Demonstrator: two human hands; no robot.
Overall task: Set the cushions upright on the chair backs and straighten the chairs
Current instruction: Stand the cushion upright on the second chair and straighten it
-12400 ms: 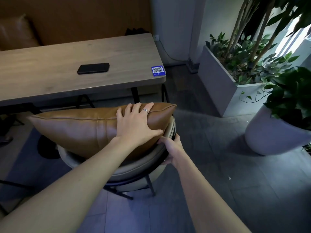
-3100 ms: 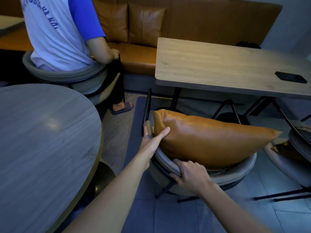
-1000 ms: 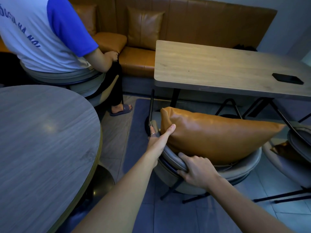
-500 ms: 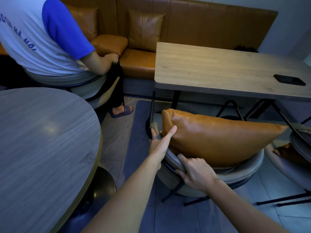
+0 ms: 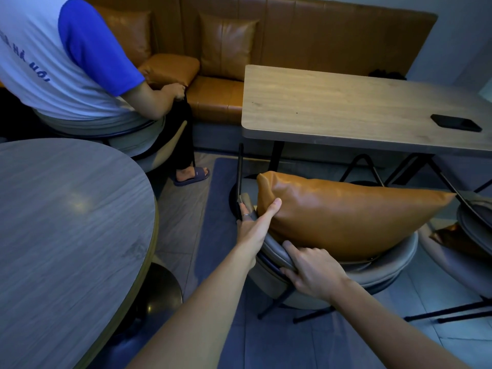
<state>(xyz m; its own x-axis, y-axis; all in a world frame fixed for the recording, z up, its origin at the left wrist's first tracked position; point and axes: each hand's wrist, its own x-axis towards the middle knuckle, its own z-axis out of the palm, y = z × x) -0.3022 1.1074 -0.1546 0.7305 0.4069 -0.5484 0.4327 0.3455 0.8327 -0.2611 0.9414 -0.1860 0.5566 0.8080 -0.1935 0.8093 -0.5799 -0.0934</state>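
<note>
Left hand: the left hand (image 5: pixel 253 225) grips the near-left end of the chair's curved backrest (image 5: pixel 274 251), fingers curled over the rim, thumb stretched up against the corner of the cushion (image 5: pixel 343 214), seemingly to pin that corner so it does not slide while the chair is handled
Right hand: the right hand (image 5: pixel 311 272) is clenched on the backrest rim just right of the left hand, fingers hooked under the dark frame edge, index finger lying along the padding below the cushion; a two-handed hold like this suits turning or dragging the chair
Cushion: tan leather, standing on its long edge inside the chair (image 5: pixel 386 272), leaning on the backrest directly beyond both hands, its far corner pointing off to the right
Chair: rounded grey shell on thin dark legs, its front tucked toward the wooden table (image 5: pixel 346 107) beyond the hands; it looks angled to the table edge, so my guess is the straightening is in hand
Beyond the right hand: a second grey chair (image 5: pixel 474 251) with another tan cushion (image 5: pixel 452 235) lying low on its seat, probably not yet set upright
Left of the left hand: a round table (image 5: pixel 66 222), close enough to limit swing room
Beyond the left hand: a seated person (image 5: pixel 61 57) in a white and blue shirt, well apart from the chair
</note>
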